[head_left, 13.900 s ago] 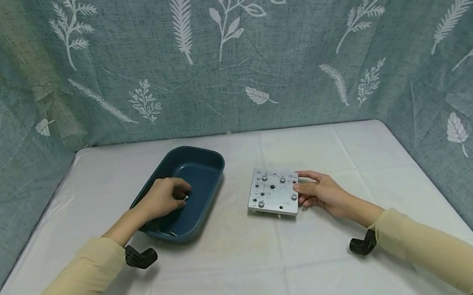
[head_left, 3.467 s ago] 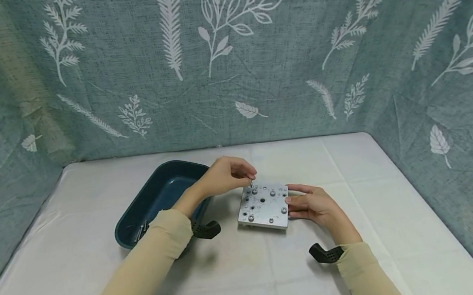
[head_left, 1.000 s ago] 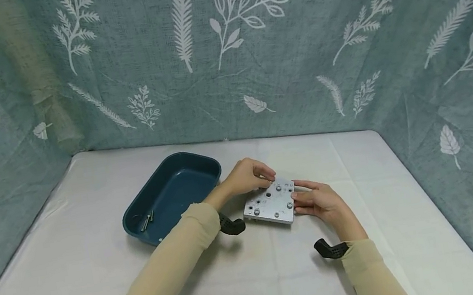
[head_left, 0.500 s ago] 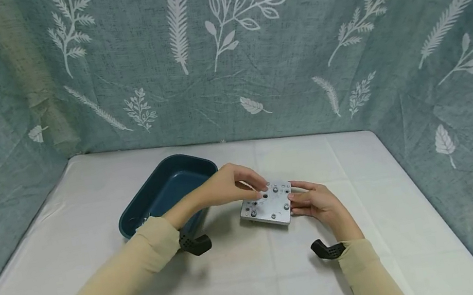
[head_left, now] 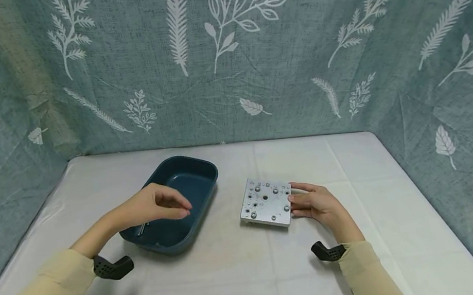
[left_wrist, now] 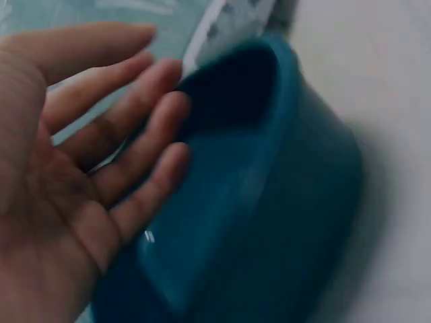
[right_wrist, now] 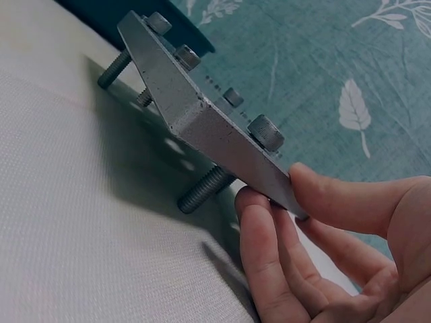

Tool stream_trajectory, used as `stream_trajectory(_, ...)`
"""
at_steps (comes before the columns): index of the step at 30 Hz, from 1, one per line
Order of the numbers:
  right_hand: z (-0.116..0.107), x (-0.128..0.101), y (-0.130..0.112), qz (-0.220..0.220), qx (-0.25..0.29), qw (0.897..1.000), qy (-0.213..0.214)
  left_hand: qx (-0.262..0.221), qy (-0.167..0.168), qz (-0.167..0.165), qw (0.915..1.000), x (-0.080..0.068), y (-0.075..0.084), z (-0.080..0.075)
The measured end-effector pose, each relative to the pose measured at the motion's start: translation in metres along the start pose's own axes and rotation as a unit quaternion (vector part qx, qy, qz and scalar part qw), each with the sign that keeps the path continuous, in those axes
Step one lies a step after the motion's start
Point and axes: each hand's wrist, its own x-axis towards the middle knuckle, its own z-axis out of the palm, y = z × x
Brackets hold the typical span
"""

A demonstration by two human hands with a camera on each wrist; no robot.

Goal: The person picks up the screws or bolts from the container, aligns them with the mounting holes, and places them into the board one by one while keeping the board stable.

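Note:
My right hand pinches the right edge of a silver metal plate, thumb on top and fingers beneath. The plate has several holes and socket-head screws; in the right wrist view a screw head stands above its face, and threaded shanks stick out below, holding it off the cloth. My left hand hovers over the dark blue tray. Its fingers are loosely bent and hold nothing, as the left wrist view shows. A few loose screws lie at the tray's near left end, partly hidden by the left hand.
A white cloth covers the table. The tray stands left of the plate, with a gap between them. A green leaf-patterned curtain hangs behind and along both sides.
Over the last second my left hand has left the plate's far left corner and moved left over the tray. Compared with earlier, a screw it held there now sits in the plate. The right hand stays put.

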Motion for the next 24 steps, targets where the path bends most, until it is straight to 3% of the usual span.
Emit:
stream_trajectory(5, 0.000, 0.000, 0.000, -0.001, -0.003, 1.000, 0.002, -0.015, -0.055, -0.053, 0.9970, -0.022, -0.017, -0.002)
stream_trajectory(13, -0.001, 0.001, 0.003, -0.001, 0.003, 1.000, 0.003, -0.016, -0.114, -0.083, 0.9899, -0.024, -0.021, -0.003)
stream_trajectory(24, 0.001, -0.001, 0.001, -0.001, 0.008, 1.000, 0.005, -0.009, -0.119, -0.086, 0.9890, -0.025, -0.026, -0.003)
